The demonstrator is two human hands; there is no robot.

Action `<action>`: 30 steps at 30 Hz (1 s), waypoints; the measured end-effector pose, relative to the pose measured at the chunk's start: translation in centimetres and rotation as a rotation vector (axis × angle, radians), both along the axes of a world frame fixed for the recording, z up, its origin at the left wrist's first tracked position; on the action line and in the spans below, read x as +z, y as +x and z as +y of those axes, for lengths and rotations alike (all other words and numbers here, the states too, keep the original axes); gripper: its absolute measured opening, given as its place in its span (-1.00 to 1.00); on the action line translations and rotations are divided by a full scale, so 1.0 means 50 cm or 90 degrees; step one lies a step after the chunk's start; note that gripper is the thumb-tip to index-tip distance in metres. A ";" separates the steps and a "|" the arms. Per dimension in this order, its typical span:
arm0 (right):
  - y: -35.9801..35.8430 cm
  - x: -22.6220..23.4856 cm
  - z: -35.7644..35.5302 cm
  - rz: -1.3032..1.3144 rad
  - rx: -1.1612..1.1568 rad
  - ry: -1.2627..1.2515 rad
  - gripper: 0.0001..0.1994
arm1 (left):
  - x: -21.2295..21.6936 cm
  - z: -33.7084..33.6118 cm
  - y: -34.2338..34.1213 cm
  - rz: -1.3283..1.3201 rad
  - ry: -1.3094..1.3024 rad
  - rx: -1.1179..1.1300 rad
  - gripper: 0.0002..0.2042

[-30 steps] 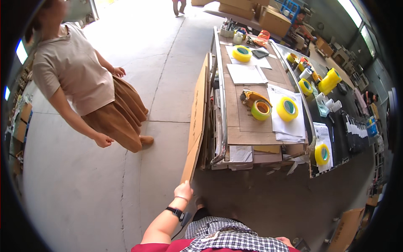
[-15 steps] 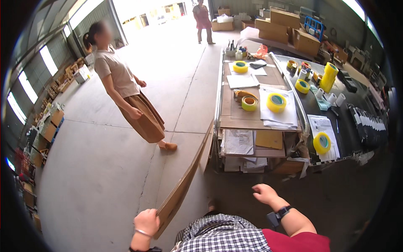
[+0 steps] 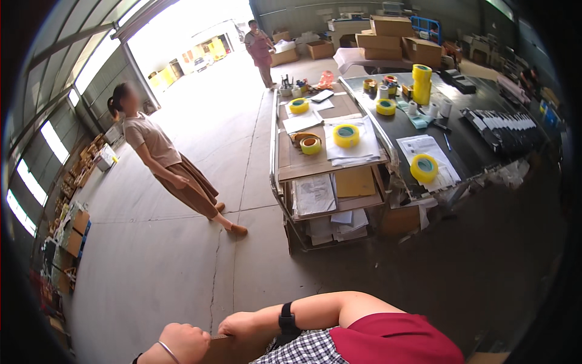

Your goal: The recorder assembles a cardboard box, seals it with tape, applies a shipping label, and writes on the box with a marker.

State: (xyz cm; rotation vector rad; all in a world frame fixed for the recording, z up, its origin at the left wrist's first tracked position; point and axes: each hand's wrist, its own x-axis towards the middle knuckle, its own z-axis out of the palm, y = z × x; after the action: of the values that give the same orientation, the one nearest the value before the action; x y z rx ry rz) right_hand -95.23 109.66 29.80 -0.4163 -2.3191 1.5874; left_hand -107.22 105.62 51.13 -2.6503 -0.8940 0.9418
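At the lower edge, my left hand (image 3: 183, 341), with a bracelet at its wrist, is closed on the edge of a flat piece of brown cardboard (image 3: 220, 347). My right hand (image 3: 240, 326) reaches across my body, its fingers bent over the same cardboard just to the right of my left hand. A dark band circles my right wrist. Only a small part of the cardboard shows between the hands; the rest is hidden by my arm and the picture's edge.
Ahead stands a metal-railed cart (image 3: 276, 145) with papers and yellow tape rolls (image 3: 346, 136). A dark table (image 3: 467, 91) adjoins it on the right. One person (image 3: 160, 148) stands at left, another (image 3: 259, 53) farther back. Cardboard boxes (image 3: 388, 42) are piled behind.
My right hand has come across to the left and taken hold of the cardboard beside my left hand. The cardboard has been drawn back from the cart toward me. The view has shifted.
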 end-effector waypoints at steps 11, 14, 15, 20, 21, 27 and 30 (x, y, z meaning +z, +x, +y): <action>0.218 -0.058 -0.063 0.099 -0.385 0.074 -0.68 | -0.015 0.145 -0.571 -0.540 -0.579 0.622 -0.13; 0.270 -0.062 -0.131 0.144 -0.526 0.045 -0.73 | -0.163 0.180 -0.775 -0.289 -0.599 0.817 -0.25; 0.285 -0.057 -0.152 0.145 -0.554 0.018 -0.75 | -0.233 0.186 -0.807 -0.208 -0.616 0.856 -0.25; 0.327 0.023 -0.281 0.128 -0.771 0.039 -0.76 | -0.462 0.192 -0.748 0.004 -0.715 0.851 -0.21; 0.329 0.058 -0.304 0.120 -0.799 0.055 -0.76 | -0.477 0.168 -0.733 0.002 -0.709 0.840 -0.21; 0.402 0.227 -0.434 0.078 -1.021 0.188 -0.74 | -0.747 0.274 -0.504 -0.639 -0.732 0.752 -0.18; 0.465 0.288 -0.512 0.046 -1.099 0.298 -0.72 | -0.848 0.358 -0.350 -0.713 -0.813 0.679 0.31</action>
State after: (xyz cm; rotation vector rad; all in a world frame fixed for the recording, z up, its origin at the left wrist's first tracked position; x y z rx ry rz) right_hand -71.99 84.05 44.22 -1.5301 -1.1852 0.1715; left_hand -124.73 123.50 8.71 -3.6855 -2.9480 -0.3046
